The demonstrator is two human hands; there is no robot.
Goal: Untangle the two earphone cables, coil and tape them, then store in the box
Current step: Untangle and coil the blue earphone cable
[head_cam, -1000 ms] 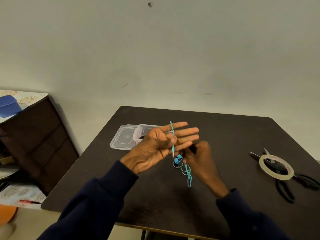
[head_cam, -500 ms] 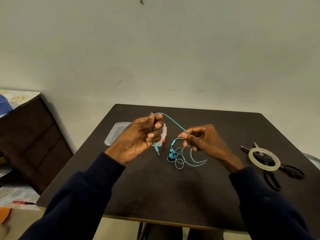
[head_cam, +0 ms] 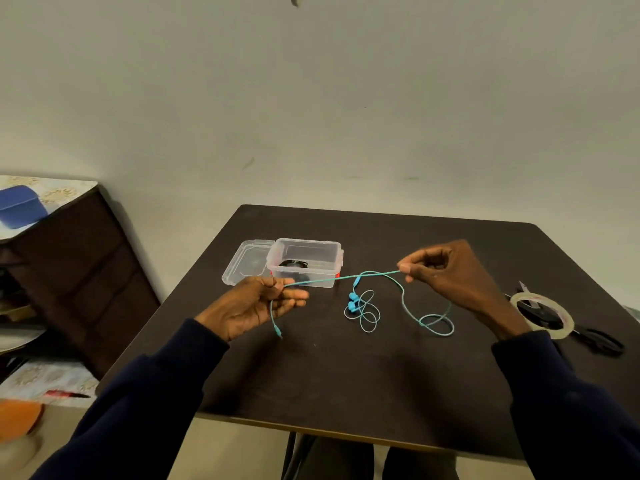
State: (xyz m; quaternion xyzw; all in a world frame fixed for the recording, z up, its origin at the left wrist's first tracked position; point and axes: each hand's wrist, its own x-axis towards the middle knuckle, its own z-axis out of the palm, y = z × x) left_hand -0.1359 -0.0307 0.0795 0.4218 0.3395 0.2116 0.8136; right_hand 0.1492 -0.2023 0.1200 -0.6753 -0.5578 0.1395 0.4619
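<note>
A thin teal earphone cable (head_cam: 343, 277) stretches taut between my hands above the dark table (head_cam: 381, 368). My left hand (head_cam: 254, 303) pinches it near the plug end, and the plug (head_cam: 278, 331) dangles below my fingers. My right hand (head_cam: 450, 271) pinches the cable further along. The rest lies in loose loops (head_cam: 434, 322) on the table, with the blue earbuds (head_cam: 353, 301) in a small tangle. A clear plastic box (head_cam: 304, 261) stands behind the cable with a black coiled cable (head_cam: 293, 264) inside.
The box's clear lid (head_cam: 247, 263) lies flat to its left. A roll of clear tape (head_cam: 543, 315) rests on black scissors (head_cam: 595, 337) at the table's right edge. A dark cabinet (head_cam: 69, 278) stands left of the table, and a wall rises behind.
My hands have moved apart, pulling a length of the teal cable straight between them. The left hand dropped lower with the plug end; the right moved right and up.
</note>
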